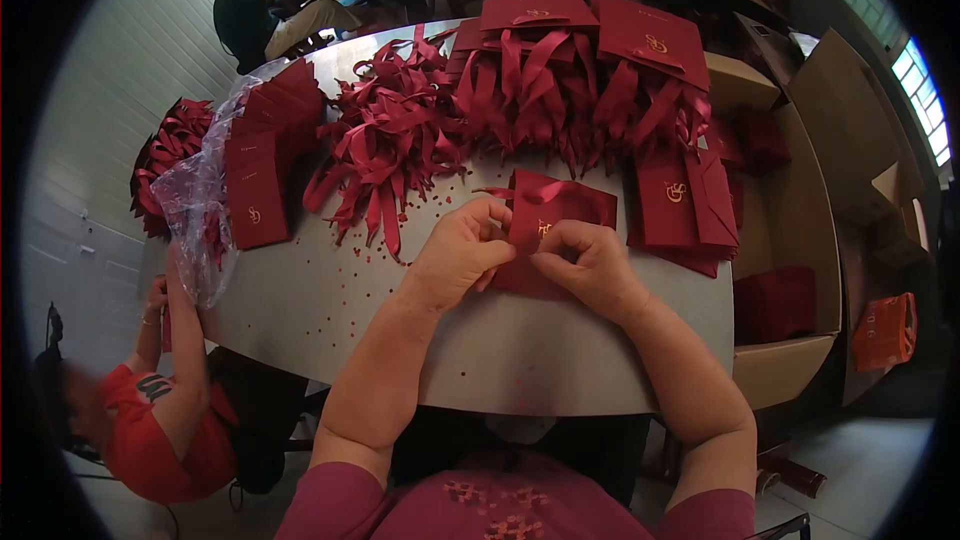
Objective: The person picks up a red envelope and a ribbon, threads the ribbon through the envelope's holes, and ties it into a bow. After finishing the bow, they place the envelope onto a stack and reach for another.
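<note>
Two bare hands: the left hand (455, 252) and the right hand (592, 265) are brought together over one red bag (532, 278), mid-counter (390, 365).
Left fingers: curled, with thumb and forefinger drawn close beside the bag's left edge; whether anything is pinched cannot be told.
Right fingers: bent inward over the gold lettering (544, 229), thumb and forefinger nearly met; a grip on thread or ribbon cannot be confirmed.
Step in hand: fine fingertip work, judged to be centred on the bag's front, just nearer than the ribbon (548, 191).
Next move: a light, precise pinch appears to be called for, with the bag kept steady.
Bag's bearing: laid on the counter, ribbon end pointed far; the long axis seems to run near to far, though the near part is partly covered.
Far side: ribboned bags (540, 15) are heaped beside loose-looking ribbons (385, 145).
Right: more red bags (668, 202) are stacked near a cardboard box (790, 365).
Left: a person in red (165, 440) is seated by plastic wrap (190, 220).
</note>
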Demonstrator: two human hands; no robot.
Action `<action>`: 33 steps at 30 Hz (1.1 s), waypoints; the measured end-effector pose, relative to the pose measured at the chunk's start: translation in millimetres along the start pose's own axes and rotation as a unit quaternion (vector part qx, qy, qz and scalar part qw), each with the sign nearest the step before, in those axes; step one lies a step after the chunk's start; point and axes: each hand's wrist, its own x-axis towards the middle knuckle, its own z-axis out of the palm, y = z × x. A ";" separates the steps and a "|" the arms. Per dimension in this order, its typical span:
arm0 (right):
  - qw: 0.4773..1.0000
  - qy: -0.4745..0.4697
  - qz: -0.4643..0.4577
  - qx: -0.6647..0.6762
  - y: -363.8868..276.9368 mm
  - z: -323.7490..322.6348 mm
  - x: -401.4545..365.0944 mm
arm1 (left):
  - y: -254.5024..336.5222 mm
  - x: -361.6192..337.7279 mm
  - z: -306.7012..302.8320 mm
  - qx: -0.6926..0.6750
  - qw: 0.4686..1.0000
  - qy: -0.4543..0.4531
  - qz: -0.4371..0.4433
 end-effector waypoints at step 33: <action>0.949 0.145 -0.156 -0.231 -2.1 16.0 -9.5 | -3.7 1.8 3.2 0.089 0.995 -0.050 0.019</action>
